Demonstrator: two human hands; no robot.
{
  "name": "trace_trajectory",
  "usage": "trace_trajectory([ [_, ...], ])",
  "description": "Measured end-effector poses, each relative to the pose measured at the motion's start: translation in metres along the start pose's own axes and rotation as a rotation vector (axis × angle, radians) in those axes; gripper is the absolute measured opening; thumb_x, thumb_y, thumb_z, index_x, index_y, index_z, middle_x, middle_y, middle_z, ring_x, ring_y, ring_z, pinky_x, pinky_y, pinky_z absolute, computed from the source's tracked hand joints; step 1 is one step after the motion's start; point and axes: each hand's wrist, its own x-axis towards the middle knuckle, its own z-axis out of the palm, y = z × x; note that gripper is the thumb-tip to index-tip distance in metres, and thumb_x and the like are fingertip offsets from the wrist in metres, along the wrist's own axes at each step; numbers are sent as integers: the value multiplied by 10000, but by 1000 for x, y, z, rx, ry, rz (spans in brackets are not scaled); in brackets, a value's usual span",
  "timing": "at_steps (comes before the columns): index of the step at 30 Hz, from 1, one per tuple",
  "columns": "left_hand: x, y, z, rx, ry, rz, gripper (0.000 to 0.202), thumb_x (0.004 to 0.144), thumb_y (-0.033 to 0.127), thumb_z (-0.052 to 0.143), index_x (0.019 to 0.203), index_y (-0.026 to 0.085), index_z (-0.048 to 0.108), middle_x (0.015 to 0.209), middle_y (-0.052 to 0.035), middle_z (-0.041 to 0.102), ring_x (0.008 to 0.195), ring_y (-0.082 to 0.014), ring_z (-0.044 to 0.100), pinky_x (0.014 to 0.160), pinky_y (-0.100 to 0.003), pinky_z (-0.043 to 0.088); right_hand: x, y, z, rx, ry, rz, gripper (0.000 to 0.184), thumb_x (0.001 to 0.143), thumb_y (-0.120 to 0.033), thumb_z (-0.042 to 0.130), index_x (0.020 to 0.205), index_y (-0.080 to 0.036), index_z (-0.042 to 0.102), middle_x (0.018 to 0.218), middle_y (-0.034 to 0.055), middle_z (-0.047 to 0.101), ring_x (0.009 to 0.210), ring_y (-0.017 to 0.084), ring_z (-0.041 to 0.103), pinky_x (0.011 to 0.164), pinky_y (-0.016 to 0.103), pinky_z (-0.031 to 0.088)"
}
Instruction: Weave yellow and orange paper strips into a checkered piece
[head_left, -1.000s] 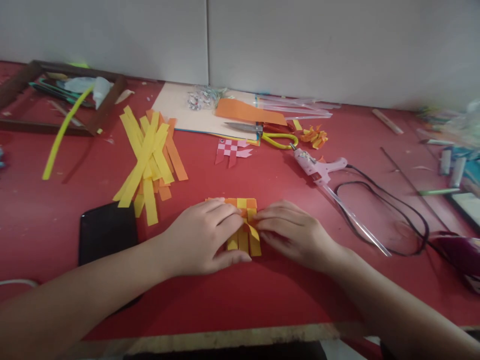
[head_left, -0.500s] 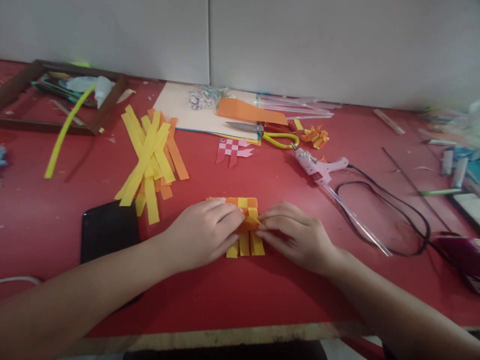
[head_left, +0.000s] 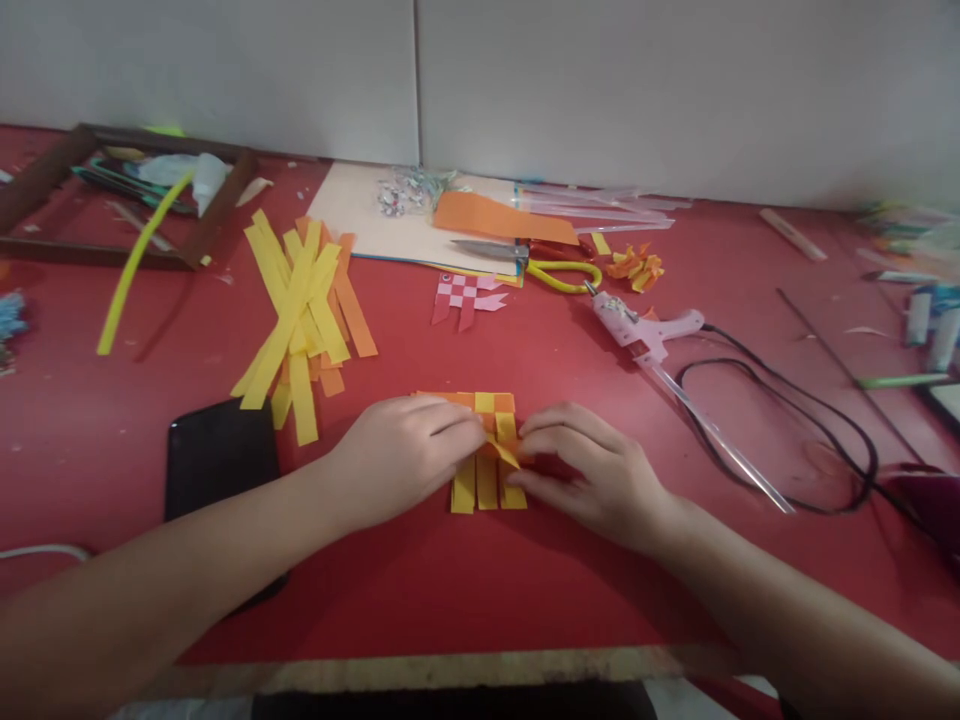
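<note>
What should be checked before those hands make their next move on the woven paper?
1. Left hand on the woven paper: ok.
2. Right hand at its right edge: ok.
3. Yellow flap between the hands lying flat: not ok, it looks lifted.
4. Woven paper neat under the left hand: cannot tell, hidden.
5. Scissors apart from both hands: ok.
6. Glue gun cool: cannot tell.

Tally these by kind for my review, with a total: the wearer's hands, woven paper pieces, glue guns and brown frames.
Hands: 2 (left hand, right hand)
Woven paper pieces: 2 (yellow-and-orange piece, pink-and-red fish)
Glue guns: 1 (pink glue gun)
Brown frames: 1 (brown frame)
Total: 6
</note>
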Motion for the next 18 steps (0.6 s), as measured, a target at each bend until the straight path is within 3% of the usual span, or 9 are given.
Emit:
trace_trajectory([
  [10,-1,-1,0,105,-8,114,180,966,110,451,882,130,610,964,-86,714,929,-210,697,861,-356,586,-1,9,-10,-21,-95,36,135,829,-128,599,870,-222,511,893,40,676,891,196,644,817,365,501],
  [18,-2,0,0,70,-13,108,138,947,93,482,913,122,613,1003,-109,714,978,-230,695,885,-384,588,-1,9,-11,-77,-92,33,214,803,-108,563,989,-206,522,890,54,646,842,203,603,770,368,484],
])
